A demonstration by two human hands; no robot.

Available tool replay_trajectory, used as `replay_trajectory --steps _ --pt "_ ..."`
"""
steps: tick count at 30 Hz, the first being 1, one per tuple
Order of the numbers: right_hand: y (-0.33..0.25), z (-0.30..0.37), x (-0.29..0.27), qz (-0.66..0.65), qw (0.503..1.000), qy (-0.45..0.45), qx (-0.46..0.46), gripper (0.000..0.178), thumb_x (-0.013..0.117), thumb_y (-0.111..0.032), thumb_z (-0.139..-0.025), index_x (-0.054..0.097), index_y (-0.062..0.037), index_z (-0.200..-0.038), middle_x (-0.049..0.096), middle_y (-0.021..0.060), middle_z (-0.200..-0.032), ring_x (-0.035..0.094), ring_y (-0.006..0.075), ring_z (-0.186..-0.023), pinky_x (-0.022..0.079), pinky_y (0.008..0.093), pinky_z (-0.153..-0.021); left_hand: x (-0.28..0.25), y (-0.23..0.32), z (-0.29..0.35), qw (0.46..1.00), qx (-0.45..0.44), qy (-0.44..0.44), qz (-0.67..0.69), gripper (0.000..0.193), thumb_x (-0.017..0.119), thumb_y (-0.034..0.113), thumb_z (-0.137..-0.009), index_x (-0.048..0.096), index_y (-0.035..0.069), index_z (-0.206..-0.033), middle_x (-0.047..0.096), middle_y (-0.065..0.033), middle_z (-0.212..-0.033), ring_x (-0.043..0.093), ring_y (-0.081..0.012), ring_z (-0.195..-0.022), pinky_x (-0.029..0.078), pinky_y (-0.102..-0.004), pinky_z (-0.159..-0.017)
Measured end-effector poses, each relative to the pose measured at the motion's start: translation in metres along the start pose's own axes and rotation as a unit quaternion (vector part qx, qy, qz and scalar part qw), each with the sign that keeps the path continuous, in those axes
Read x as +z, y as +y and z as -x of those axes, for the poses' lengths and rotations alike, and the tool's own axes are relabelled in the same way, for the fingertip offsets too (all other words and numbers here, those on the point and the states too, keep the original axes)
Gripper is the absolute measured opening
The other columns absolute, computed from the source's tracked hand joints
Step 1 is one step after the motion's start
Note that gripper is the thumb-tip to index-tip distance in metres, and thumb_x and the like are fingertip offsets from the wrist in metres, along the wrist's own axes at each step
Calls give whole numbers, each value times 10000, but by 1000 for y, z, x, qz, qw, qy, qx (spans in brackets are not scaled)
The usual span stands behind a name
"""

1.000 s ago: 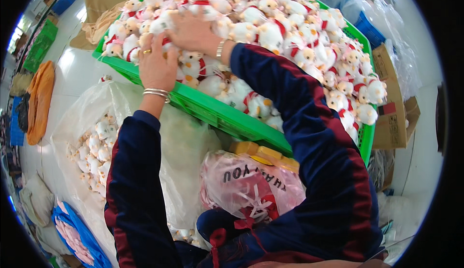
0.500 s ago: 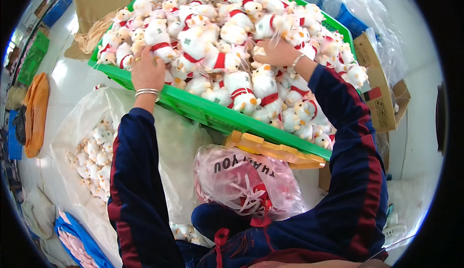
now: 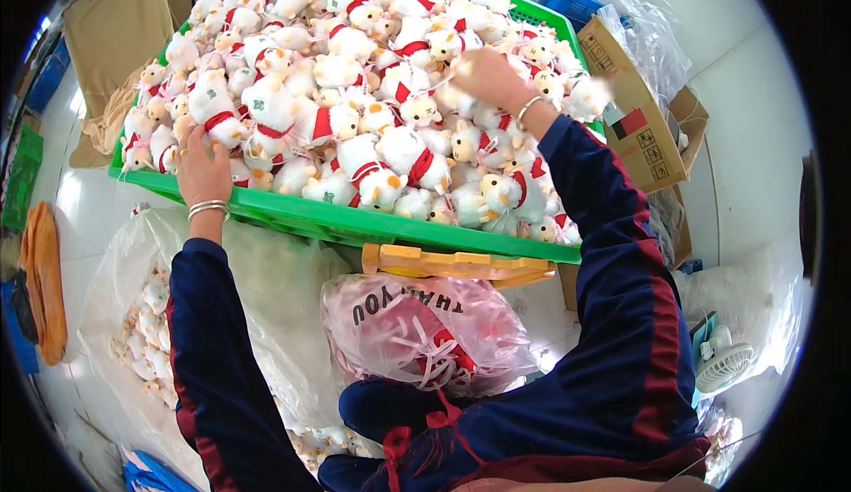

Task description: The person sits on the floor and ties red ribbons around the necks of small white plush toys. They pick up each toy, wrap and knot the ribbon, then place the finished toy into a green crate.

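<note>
A heap of small white plush toys (image 3: pixel 337 71) with red scarves and orange feet fills a large green plastic crate (image 3: pixel 328 226) in front of me. My left hand (image 3: pixel 205 171) rests on the toys at the crate's near left rim, fingers stretched and slightly bent, gripping nothing visible. Above the right half of the heap, my right hand (image 3: pixel 489 80) has its fingers drawn together. A pale strip shows at its fingertips, but what they pinch is blurred.
A yellow plastic piece (image 3: pixel 461 264) stands under the crate's near edge. By my knees sits a clear bag (image 3: pixel 425 332) of red and pink ribbons. A large translucent bag (image 3: pixel 292 315) at left holds more white pieces. An open cardboard box (image 3: pixel 634 111) and a small fan (image 3: pixel 725 359) are at right.
The view has turned, so the crate sits further left and straighter. My right hand has come up from among the toys. My left hand stays at the near left rim.
</note>
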State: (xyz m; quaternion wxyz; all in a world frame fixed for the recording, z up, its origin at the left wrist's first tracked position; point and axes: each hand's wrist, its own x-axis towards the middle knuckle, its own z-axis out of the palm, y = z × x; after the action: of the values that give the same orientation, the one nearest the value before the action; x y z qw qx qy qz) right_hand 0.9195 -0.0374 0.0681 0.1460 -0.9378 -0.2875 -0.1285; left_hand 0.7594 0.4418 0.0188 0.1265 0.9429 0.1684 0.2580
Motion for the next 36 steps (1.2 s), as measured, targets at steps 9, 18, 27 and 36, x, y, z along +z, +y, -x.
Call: replay_trajectory --steps 9,18,27,36 --pt "247 -63 -134 269 962 32 21 392 439 -292 -1095 541 -178 -1455 660 267 -1277 667 425 -1126 536 457 -966 20 22 -13 998 29 0 54 461 584 258 -935 592 62 -1353 583 -155 -1449 546 -367 -1311 445 -470 -1093" --pt "-13 58 -66 177 967 -146 109 982 861 -460 -706 446 -110 -1524 329 271 -1605 437 479 -1396 396 521 -1145 1 -16 -1 1000 19 9 6 467 572 266 -940 594 63 -1360 579 -163 -1454 553 -370 -1304 447 -471 -1091" --pt "16 111 -62 76 972 -171 144 831 820 -332 -656 513 36 -1336 512 311 -1303 609 488 -1113 529 479 -960 4 -20 -5 999 25 8 27 482 586 270 -925 595 69 -1363 592 -155 -1440 557 -368 -1301 453 -470 -1086" --pt "31 49 -142 -64 995 23 70 620 814 -294 -677 652 57 -1161 713 205 -1026 709 295 -909 565 408 -842 5 -21 -1 998 22 7 54 472 586 246 -916 610 45 -1342 600 -157 -1430 555 -367 -1302 432 -464 -1106"
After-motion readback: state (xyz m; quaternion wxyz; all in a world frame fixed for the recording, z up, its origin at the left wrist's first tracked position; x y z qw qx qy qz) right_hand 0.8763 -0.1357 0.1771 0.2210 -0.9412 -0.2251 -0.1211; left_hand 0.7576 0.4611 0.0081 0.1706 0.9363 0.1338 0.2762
